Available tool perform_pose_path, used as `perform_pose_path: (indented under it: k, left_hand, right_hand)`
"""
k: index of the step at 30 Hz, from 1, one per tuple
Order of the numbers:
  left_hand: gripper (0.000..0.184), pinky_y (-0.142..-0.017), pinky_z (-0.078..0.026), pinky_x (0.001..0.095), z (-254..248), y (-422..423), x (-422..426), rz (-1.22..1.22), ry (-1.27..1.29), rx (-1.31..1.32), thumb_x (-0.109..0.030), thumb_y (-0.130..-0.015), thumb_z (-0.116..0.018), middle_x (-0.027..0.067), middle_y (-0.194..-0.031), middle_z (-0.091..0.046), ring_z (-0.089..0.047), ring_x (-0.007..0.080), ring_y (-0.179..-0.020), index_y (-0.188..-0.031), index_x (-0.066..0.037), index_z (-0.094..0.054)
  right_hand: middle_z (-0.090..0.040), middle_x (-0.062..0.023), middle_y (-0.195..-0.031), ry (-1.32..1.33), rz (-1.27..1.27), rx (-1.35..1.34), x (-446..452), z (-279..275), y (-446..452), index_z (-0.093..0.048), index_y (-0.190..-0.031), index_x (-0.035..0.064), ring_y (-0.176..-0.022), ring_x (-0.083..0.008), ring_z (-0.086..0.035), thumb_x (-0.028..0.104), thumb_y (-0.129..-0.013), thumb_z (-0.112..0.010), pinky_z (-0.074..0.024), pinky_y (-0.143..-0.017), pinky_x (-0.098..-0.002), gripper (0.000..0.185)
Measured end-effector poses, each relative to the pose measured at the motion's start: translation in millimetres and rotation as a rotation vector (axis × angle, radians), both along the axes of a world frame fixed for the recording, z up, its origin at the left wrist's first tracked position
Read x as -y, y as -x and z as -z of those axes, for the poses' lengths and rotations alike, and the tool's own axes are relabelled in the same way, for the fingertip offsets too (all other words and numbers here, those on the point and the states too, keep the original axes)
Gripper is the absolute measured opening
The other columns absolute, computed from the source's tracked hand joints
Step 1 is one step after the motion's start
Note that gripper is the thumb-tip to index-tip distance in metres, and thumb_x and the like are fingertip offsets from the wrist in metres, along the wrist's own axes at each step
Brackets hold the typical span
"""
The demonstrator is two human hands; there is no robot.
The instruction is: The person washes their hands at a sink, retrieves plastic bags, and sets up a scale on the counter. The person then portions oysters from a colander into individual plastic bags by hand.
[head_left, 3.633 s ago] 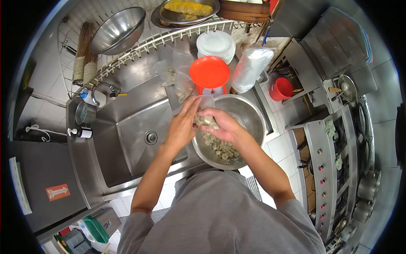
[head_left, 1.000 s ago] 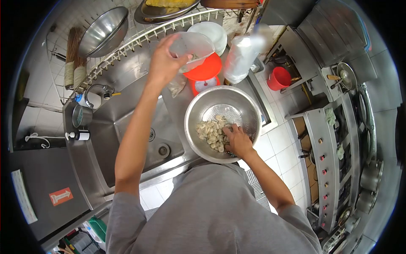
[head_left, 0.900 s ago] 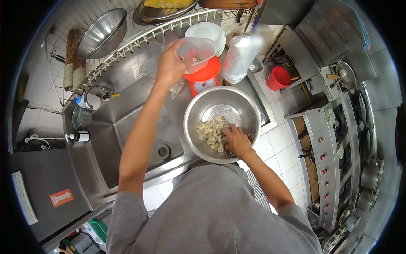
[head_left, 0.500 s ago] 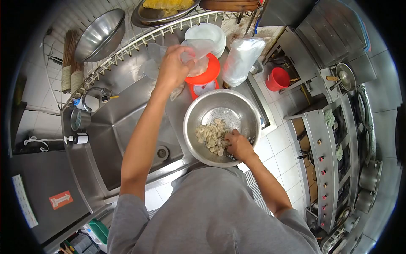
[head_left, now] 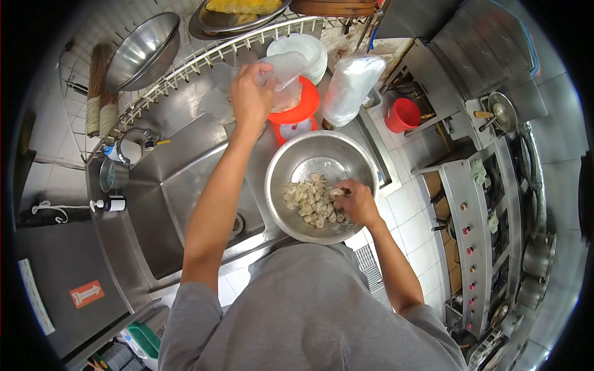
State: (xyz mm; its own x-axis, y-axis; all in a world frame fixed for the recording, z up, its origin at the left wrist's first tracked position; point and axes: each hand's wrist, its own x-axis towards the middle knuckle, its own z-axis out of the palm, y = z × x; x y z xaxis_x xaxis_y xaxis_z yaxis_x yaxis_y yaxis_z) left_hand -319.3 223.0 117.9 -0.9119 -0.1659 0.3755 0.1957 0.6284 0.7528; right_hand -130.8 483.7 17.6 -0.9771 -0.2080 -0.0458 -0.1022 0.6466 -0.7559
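My left hand [head_left: 252,96] is pinched around the rim of a clear plastic bag [head_left: 286,67], holding it up over the orange kitchen scale [head_left: 307,106]. Pale contents show low in the bag, on the scale's pan. My right hand [head_left: 361,201] is inside a big steel colander [head_left: 276,167], its fingertips closed on a few pale, soft pieces that look like shucked oysters. Many more such oysters [head_left: 314,205] lie heaped in the colander's bottom, left of the hand. The colander stands close in front of my body.
More clear bags [head_left: 218,102] lie left of the scale. White plates [head_left: 300,46] are stacked behind it, and a plastic-wrapped stack [head_left: 352,89] stands to its right. A steel sink [head_left: 198,191] is at the left, a red bucket [head_left: 403,115] and stove [head_left: 479,235] at the right.
My right hand has lifted slightly off the heap with oysters in its fingers. My left hand has shifted a little leftward and up, still holding the bag.
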Motion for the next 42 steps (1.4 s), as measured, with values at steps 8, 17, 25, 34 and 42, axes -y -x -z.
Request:
perform_pose_path:
  k: [8, 17, 25, 34, 42]
  left_hand:
    - [0.056, -0.081, -0.054, 0.0327, 10.2, -41.0, 4.3, 0.175, 0.109, -0.046, -0.003, -0.072, -0.071, 0.0155, -0.137, -0.056, -0.066, 0.0243, -0.084, -0.128, -0.007, -0.063]
    - [0.062, -0.075, -0.054, 0.0312, 3.1, -28.6, 12.5, 0.251, 0.019, -0.05, -0.004, -0.072, -0.074, 0.0131, -0.128, -0.059, -0.065, 0.0198, -0.079, -0.132, -0.004, -0.06]
    - [0.061, -0.096, -0.05, 0.0359, 4.9, -8.3, 28.7, 0.261, -0.115, 0.104, -0.009, -0.071, -0.08, 0.0173, -0.128, -0.061, -0.063, 0.0301, -0.113, -0.128, -0.001, -0.061]
    - [0.055, -0.082, -0.053, 0.0339, 5.6, -6.5, 27.0, 0.248, -0.167, 0.11, -0.012, -0.074, -0.08, 0.0143, -0.117, -0.064, -0.065, 0.0232, -0.088, -0.126, -0.007, -0.065]
    - [0.046, -0.061, -0.052, 0.0293, 5.5, -4.6, 25.9, 0.193, 0.011, 0.037, -0.005, -0.079, -0.074, 0.0082, -0.114, -0.065, -0.06, 0.011, -0.066, -0.124, -0.003, -0.065]
  right_hand:
    - [-0.068, -0.0078, -0.096, 0.707, 0.084, 0.474, 9.9, -64.7, 52.7, -0.064, -0.116, -0.0051, -0.081, -0.0146, -0.067, 0.004, -0.094, -0.063, -0.057, -0.069, -0.0274, 0.024]
    - [-0.074, -0.0172, -0.098, -0.104, -0.15, -0.26, 102.5, -131.1, 199.7, -0.069, -0.117, 0.001, -0.088, -0.0257, -0.072, 0.01, -0.077, -0.072, -0.0559, -0.083, -0.0351, 0.041]
    - [-0.075, -0.0138, -0.095, 0.058, -0.08, -0.212, 111.3, -144.1, 213.9, -0.073, -0.108, 0.0021, -0.091, -0.021, -0.072, 0.009, -0.079, -0.074, -0.0562, -0.082, -0.0337, 0.03]
    - [-0.075, -0.012, -0.092, 0.197, -0.09, -0.304, 91.1, -161.4, 192.1, -0.073, -0.106, 0.0007, -0.084, -0.0185, -0.072, 0.007, -0.083, -0.072, -0.0556, -0.08, -0.0336, 0.024]
    - [-0.072, -0.0189, -0.092, -0.126, -0.188, -0.48, 125.4, -146.1, 209.2, -0.075, -0.095, 0.0039, -0.088, -0.0373, -0.069, 0.005, -0.071, -0.074, -0.055, -0.081, -0.0412, 0.024]
